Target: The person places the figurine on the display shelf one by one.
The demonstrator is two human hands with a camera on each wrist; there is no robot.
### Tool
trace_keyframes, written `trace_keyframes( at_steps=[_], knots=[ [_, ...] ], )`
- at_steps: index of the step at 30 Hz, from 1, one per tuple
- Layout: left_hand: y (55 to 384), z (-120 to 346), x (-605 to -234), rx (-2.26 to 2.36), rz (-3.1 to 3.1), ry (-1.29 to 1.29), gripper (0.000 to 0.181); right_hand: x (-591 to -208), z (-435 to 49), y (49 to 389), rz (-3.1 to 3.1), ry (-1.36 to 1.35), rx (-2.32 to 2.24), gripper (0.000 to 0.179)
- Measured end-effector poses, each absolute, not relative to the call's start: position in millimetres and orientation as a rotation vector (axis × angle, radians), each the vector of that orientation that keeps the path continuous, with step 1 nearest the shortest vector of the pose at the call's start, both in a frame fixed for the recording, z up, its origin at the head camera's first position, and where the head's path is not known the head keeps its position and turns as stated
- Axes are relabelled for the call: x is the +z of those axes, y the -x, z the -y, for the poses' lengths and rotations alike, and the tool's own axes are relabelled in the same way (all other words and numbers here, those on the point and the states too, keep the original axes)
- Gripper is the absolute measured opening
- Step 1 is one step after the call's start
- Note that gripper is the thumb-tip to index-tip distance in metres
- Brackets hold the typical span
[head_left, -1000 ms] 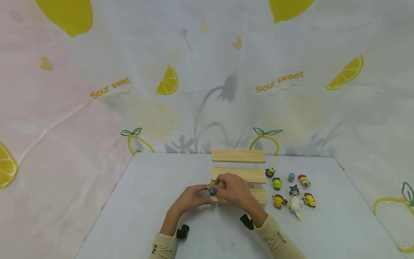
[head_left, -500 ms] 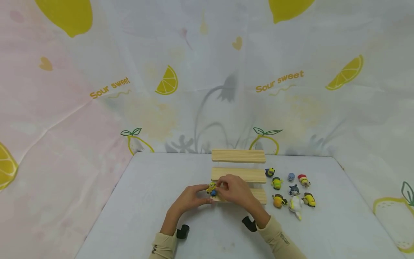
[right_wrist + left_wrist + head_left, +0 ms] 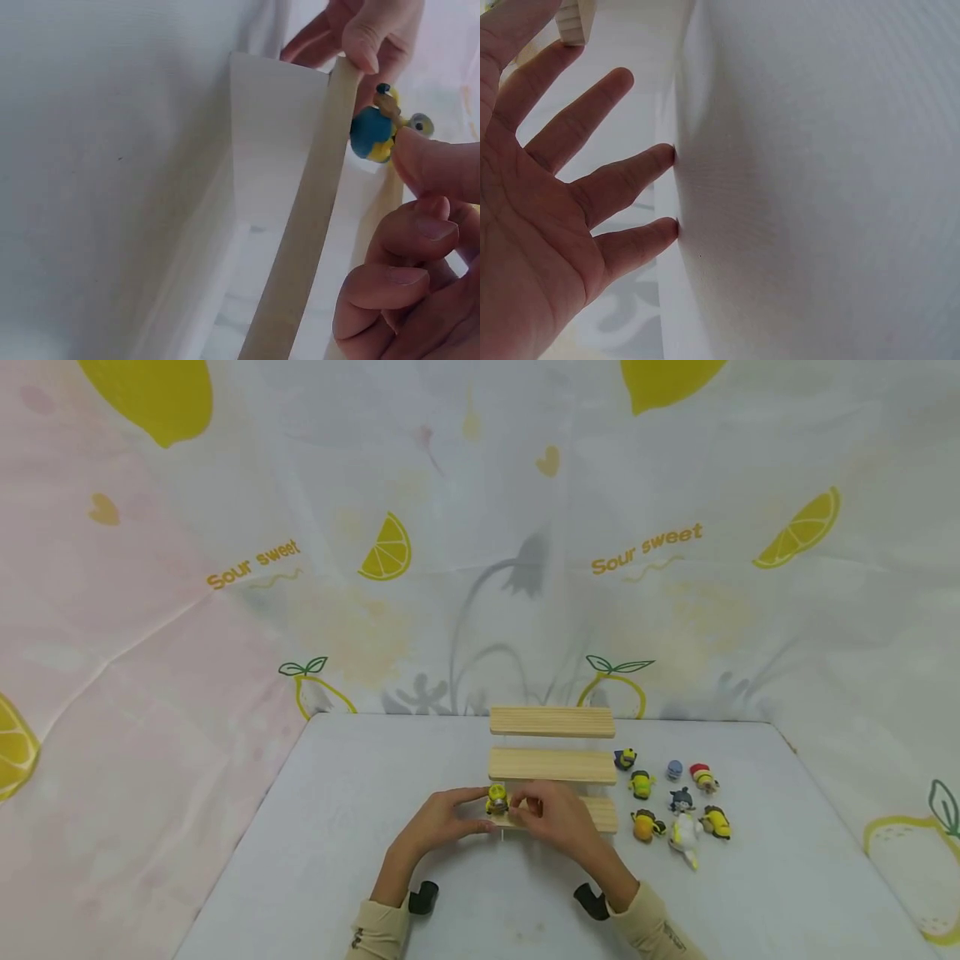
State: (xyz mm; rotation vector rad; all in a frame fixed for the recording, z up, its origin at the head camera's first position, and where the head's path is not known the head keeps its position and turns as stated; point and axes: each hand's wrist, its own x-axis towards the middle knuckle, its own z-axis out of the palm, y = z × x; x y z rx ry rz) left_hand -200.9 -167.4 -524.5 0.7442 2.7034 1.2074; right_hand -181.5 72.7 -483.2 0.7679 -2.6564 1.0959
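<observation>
A small yellow-and-blue minion figure (image 3: 497,799) stands at the left end of the lowest plank of a three-step wooden shelf (image 3: 551,764). My right hand (image 3: 557,817) has its fingertips at the figure's right side. In the right wrist view, one fingertip overlaps the minion figure (image 3: 369,135) while the other fingers curl below it. My left hand (image 3: 446,818) spans the plank's left end, with index finger and thumb against it. In the left wrist view the left hand's fingers (image 3: 622,180) are spread and straight, the index tip touching the plank end (image 3: 574,22).
Right of the shelf lie several small toy figures, among them a green-and-yellow figure (image 3: 641,784), a red-hatted figure (image 3: 703,777) and a white figure (image 3: 685,837). A white cloth covers the table (image 3: 360,777). Behind hangs a lemon-print backdrop (image 3: 450,610).
The minion figure has turned under my right fingertips and shifted slightly right; its yellow head and goggles now show more than its blue front. My right hand has moved slightly right and nearer, the left stayed.
</observation>
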Motion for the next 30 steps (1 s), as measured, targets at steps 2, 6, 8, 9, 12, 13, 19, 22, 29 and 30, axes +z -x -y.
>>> trace_keyframes(
  at_steps=[2,6,8,9,12,13,19,22,29,30],
  knots=[
    [201.0,167.4,-524.6,1.204,-2.705,-0.748,0.066,-485.6,-73.6,180.8,2.661,-0.758,1.096,0.009],
    [201.2,167.4,-525.1,1.212,-2.702,-0.764,0.065,-488.7,-74.9,179.8,2.657,-0.754,1.095,0.01],
    [201.1,167.3,-525.1,1.22,-2.699,-0.775,0.064,-488.6,-75.2,178.9,2.656,-0.754,1.093,0.011],
    [201.0,167.3,-525.1,1.223,-2.697,-0.781,0.063,-488.4,-75.4,178.4,2.656,-0.755,1.095,0.011],
    [201.3,167.1,-525.2,1.235,-2.685,-0.8,0.062,-487.3,-75.9,177.0,2.662,-0.755,1.093,0.011],
    [201.4,167.1,-525.3,1.238,-2.682,-0.803,0.062,-486.9,-75.9,176.6,2.665,-0.755,1.089,0.011],
    [203.2,167.4,-526.8,1.242,-2.679,-0.82,0.062,-486.2,-76.7,175.9,2.677,-0.756,1.086,0.01],
    [203.3,167.2,-526.8,1.241,-2.684,-0.826,0.062,-485.9,-76.7,175.8,2.67,-0.76,1.091,0.01],
    [201.8,167.4,-525.5,1.246,-2.68,-0.806,0.062,-485.2,-77.1,174.3,2.668,-0.759,1.091,0.009],
    [201.6,167.5,-525.4,1.246,-2.68,-0.806,0.062,-485.0,-77.6,174.0,2.673,-0.751,1.088,0.009]
  ],
)
